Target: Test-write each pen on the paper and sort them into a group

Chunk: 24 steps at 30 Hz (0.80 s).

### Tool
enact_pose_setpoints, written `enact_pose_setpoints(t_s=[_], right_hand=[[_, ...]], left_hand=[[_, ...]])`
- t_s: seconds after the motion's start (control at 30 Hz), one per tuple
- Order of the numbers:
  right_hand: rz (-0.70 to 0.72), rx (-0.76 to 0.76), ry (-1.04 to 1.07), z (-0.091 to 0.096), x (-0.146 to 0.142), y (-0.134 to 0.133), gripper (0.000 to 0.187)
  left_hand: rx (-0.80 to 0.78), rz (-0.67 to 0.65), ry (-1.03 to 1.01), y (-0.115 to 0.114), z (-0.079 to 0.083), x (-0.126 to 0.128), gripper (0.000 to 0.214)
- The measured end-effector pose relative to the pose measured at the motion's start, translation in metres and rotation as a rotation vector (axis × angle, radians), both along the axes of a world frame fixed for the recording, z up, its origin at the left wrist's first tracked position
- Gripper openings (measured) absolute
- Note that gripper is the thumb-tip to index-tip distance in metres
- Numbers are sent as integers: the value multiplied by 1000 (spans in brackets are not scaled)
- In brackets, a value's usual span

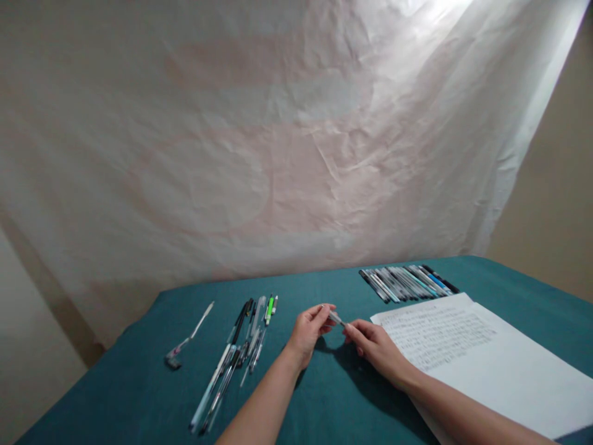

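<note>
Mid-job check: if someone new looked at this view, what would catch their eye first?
Probably the big wrinkled pale sheet hanging behind the teal-covered table. Next, at the middle of the table, the left grip and right grip share a slim pen-like item. Then the neat row of pens at the far right, beyond the handwritten paper, and one bright green pen in the looser group on the left.
</note>
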State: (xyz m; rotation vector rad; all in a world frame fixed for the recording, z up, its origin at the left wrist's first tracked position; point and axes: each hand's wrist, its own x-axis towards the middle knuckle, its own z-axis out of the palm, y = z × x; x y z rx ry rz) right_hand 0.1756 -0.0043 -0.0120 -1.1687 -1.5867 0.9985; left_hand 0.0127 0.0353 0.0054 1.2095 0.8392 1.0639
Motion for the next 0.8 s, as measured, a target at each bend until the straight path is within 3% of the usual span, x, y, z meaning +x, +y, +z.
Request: enact_pose_setpoints(t_s=[0.07, 0.27, 0.5, 0.7, 0.8], right_hand=[[10, -27, -13, 2, 0, 0, 43], [-92, 77, 18, -2, 1, 2, 31], [38, -30, -10, 0, 0, 1, 39], [-76, 70, 18, -1, 0, 2, 29], [-42, 30, -8, -1, 0, 1, 30]], left_hand=[[-1, -5, 10, 0, 0, 0, 43], [11, 40, 53, -1, -1, 1, 45], [-15, 34, 27, 0, 0, 1, 44], [-10, 92, 52, 1, -3, 1, 45], [-12, 92, 44, 1, -4, 1, 44]])
